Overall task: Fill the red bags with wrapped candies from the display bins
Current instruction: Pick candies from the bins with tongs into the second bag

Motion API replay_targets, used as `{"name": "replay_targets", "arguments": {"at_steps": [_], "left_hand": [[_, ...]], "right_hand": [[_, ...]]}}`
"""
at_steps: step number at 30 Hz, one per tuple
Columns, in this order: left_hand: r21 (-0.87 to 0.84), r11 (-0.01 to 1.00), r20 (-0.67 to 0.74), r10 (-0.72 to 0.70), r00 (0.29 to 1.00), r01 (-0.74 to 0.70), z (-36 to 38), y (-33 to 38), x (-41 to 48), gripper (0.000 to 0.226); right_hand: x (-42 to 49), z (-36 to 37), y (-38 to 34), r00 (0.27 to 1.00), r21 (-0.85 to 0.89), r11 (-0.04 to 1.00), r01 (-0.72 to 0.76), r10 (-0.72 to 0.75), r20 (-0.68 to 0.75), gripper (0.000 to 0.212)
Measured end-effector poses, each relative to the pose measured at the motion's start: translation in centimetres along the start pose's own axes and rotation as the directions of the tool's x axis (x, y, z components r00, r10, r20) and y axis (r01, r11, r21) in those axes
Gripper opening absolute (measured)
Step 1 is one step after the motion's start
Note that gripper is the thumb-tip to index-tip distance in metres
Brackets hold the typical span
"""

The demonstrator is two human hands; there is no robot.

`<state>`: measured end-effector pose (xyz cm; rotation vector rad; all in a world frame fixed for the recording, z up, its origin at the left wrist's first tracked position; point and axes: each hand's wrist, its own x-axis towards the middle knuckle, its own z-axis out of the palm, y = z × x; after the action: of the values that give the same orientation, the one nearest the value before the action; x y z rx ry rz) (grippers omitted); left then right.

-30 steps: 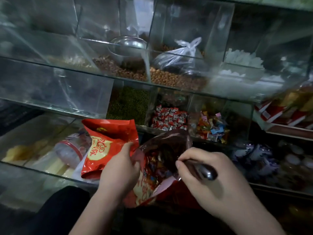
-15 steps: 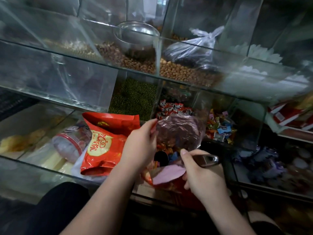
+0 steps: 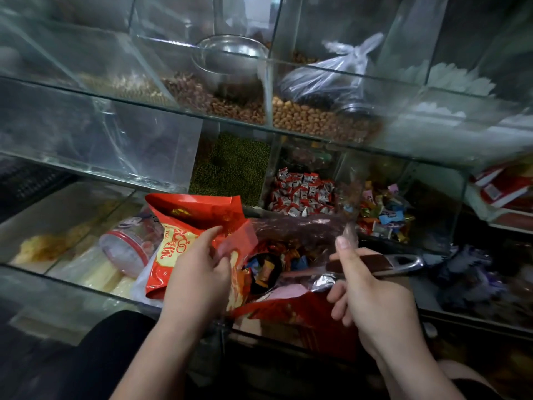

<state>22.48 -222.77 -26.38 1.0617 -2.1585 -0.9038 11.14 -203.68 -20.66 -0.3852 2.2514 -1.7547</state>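
Red bag [image 3: 288, 310] gapes between the hands, left hand [image 3: 196, 272] pinching its rim, right hand [image 3: 372, 295] gripping the scoop [image 3: 398, 262] at its mouth: mid-fill, next likely a dip into the candy bin [image 3: 383, 215] beyond.

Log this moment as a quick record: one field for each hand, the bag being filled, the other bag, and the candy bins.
left hand: grips the left edge of the open red bag, keeping its mouth open
right hand: grips the scoop by its handle, at the bag's mouth
bag contents: mixed wrapped candies visible inside
second red bag: behind the left hand, beside a red-lidded jar
candy bins: red-and-white candies; multicoloured candies in the bin to their right
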Motion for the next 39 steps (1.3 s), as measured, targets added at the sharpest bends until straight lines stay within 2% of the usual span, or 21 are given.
{"name": "replay_targets", "arguments": {"at_steps": [2, 6, 11, 19, 25, 29, 31, 33, 35, 37, 39], "left_hand": [[-0.008, 1.000, -0.018, -0.016, 1.000, 0.016, -0.3, -0.2, 0.3, 0.053], [-0.005, 1.000, 0.014, 0.006, 1.000, -0.005, 0.4, 0.0, 0.0, 0.047], [-0.032, 0.999, -0.017, -0.017, 1.000, 0.016, 0.8, 0.0, -0.3, 0.039], [-0.012, 0.999, -0.003, -0.050, 0.999, 0.050, 0.0, -0.1, -0.3, 0.045], [0.042, 0.995, 0.034, -0.091, 0.995, 0.089, 0.4, 0.4, -0.5, 0.033], [0.028, 0.993, 0.022, -0.119, 0.993, 0.119, 0.0, 0.7, -0.7, 0.045], [0.050, 0.998, -0.087, -0.043, 0.995, 0.047, -0.4, 1.1, -1.3, 0.055], [0.081, 0.991, -0.177, 0.117, 0.977, -0.104, -0.6, 2.1, -2.0, 0.054], [0.107, 0.971, -0.105, 0.226, 0.968, -0.215, -0.3, 3.3, -2.4, 0.050], [0.131, 0.962, 0.031, 0.239, 0.970, -0.241, 0.6, 4.0, -2.7, 0.050], [0.136, 0.965, 0.087, 0.214, 0.973, -0.224, 1.2, 4.2, -3.0, 0.054]], "right_hand": [[0.0, 0.0, 0.4, 1.000, 0.040, 0.999, -0.011, 0.011, -0.010, 0.031], [-0.5, 0.8, 1.8, 0.995, 0.029, 0.999, -0.045, 0.042, 0.093, 0.022], [0.3, -0.5, 2.0, 0.988, 0.175, 0.973, -0.148, 0.151, -0.008, 0.030], [0.3, -1.9, 1.9, 0.956, 0.344, 0.901, -0.265, 0.293, -0.031, 0.035], [-0.6, -3.0, 0.2, 0.979, 0.361, 0.913, -0.189, 0.202, 0.002, 0.028], [-1.3, -3.3, -0.5, 0.986, 0.339, 0.928, -0.157, 0.165, 0.005, 0.029], [-1.7, -3.4, -0.9, 0.989, 0.322, 0.936, -0.141, 0.146, 0.008, 0.029], [-2.2, -3.3, -1.2, 0.994, 0.302, 0.948, -0.104, 0.105, 0.012, 0.027], [-2.6, -3.3, -1.5, 0.997, 0.314, 0.947, -0.071, 0.066, 0.026, 0.027], [-2.9, -3.5, -1.8, 0.998, 0.340, 0.939, -0.063, 0.050, 0.045, 0.026], [-3.1, -3.9, -2.2, 0.995, 0.362, 0.929, -0.081, 0.052, 0.091, 0.025]]}}
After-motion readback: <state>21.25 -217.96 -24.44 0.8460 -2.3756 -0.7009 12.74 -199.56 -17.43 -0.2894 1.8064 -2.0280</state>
